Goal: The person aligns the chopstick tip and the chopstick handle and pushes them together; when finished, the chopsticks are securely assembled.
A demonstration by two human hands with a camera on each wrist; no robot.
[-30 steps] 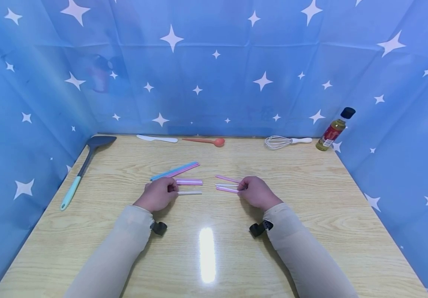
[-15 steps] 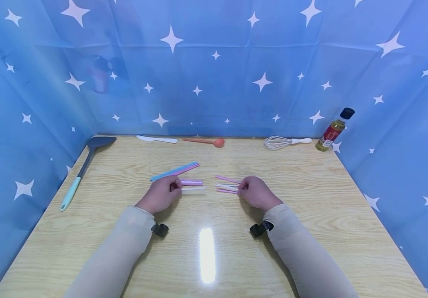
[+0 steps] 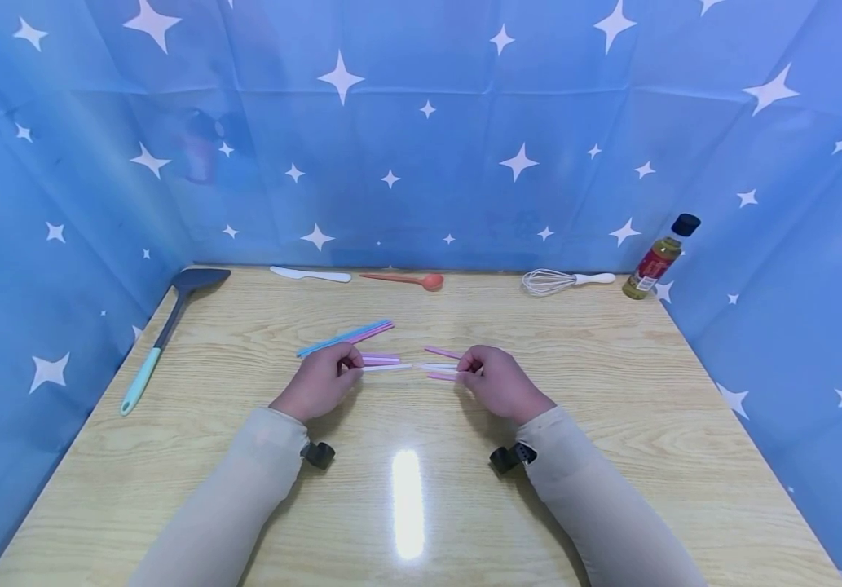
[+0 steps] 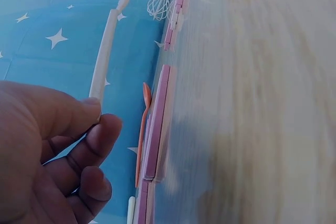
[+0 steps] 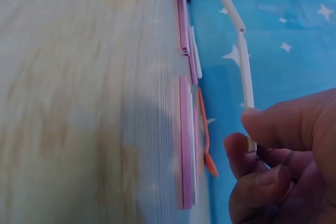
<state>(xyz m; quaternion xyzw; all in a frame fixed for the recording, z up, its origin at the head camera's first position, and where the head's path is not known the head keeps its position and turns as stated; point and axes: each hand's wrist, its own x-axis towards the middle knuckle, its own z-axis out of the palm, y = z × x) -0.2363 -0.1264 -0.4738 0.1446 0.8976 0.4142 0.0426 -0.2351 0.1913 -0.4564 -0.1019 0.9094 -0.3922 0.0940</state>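
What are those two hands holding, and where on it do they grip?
Each hand pinches one white stick by its outer end: the left hand holds the left white stick, the right hand the right white stick; the free ends nearly meet.

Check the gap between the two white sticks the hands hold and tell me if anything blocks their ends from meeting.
Nothing visible blocks them. The left hand pinches one white stick, the right hand pinches the other white stick, and their tips almost meet above the table. The pink sticks lie beside that line, not in it.
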